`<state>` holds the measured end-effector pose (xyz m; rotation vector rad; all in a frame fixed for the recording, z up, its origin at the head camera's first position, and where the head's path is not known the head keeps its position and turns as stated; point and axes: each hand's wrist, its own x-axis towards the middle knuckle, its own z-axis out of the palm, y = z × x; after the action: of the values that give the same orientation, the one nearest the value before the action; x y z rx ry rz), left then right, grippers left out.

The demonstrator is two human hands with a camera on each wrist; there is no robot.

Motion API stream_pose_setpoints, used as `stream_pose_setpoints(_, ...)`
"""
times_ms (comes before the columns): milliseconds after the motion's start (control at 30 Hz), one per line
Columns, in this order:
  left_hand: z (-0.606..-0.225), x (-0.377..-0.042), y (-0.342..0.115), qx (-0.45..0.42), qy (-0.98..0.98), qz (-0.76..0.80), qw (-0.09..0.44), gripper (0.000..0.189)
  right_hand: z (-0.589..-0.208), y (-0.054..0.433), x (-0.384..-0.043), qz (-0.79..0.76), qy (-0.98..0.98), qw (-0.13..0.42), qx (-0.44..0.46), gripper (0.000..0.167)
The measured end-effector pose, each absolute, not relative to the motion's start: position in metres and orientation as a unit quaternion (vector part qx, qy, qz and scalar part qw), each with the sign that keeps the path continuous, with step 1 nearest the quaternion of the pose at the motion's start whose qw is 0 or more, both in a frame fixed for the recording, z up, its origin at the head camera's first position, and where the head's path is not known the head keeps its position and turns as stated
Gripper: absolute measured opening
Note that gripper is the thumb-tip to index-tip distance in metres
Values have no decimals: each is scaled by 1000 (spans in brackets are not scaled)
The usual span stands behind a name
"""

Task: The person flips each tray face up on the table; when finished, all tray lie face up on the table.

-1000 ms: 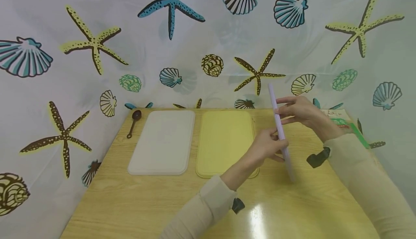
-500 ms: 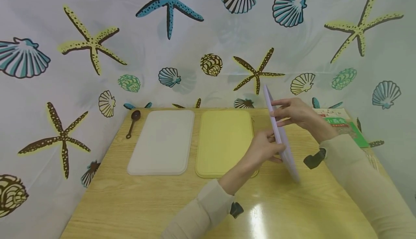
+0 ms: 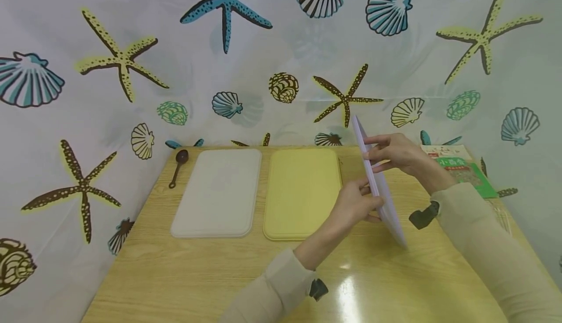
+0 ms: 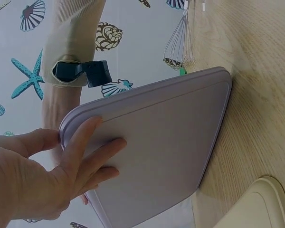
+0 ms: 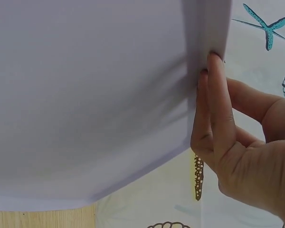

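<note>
A lavender rectangular tray (image 3: 390, 211) stands tilted on edge over the right part of the table. Its rim and rounded corners show in the left wrist view. My left hand (image 3: 351, 205) grips the near long edge, thumb on one side and fingers spread over the broad face. Higher up, my right hand (image 3: 397, 154) holds the same edge with its fingertips. From the right wrist, the fingers (image 5: 219, 104) press on the tray's raised rim. To the left lie a yellow tray (image 3: 302, 193) and a white tray (image 3: 216, 193), both flat.
A dark brown spoon (image 3: 178, 168) lies at the back left of the wooden table (image 3: 184, 279). Behind the right forearm is a green and white packet (image 3: 471, 176). A wire whisk (image 4: 179, 45) is near it. A curtain printed with shells and starfish hangs behind.
The lavender tray has turned from nearly edge-on, its top leaning left and its lower end swinging slightly right, so more of its face shows. Both hands keep their hold and have shifted slightly left.
</note>
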<state>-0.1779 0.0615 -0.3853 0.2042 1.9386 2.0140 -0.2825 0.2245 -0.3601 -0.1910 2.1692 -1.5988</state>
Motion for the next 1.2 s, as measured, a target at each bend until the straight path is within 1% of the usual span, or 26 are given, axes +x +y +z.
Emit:
stream_pose_setpoints(300,-387,-174,61,73,693,700,157,48,-363,222,-282,-581,781,215,-77,57)
stream_pose_setpoints(600,-389,-171,59,68,689,706,148,48,-366,217,-280,-555,804,199,-79,58)
stream_pose_setpoints(767,-391,-170,56,71,688,708,142,51,-373,224,-280,-528,826,184,-72,56)
stream_pose_setpoints(867,-393,-170,54,81,686,710,137,54,-388,237,-280,-516,838,168,-50,60)
stream_pose_setpoints(1000,-395,-170,50,88,682,714,130,55,-420,260,-278,-483,861,160,-12,63)
stream_pose_setpoints(1067,-397,-170,49,85,681,716,128,55,-435,270,-276,-459,873,163,4,65)
stream_pose_setpoints(1200,-398,-170,48,72,674,724,127,54,-456,285,-270,-431,882,187,29,65)
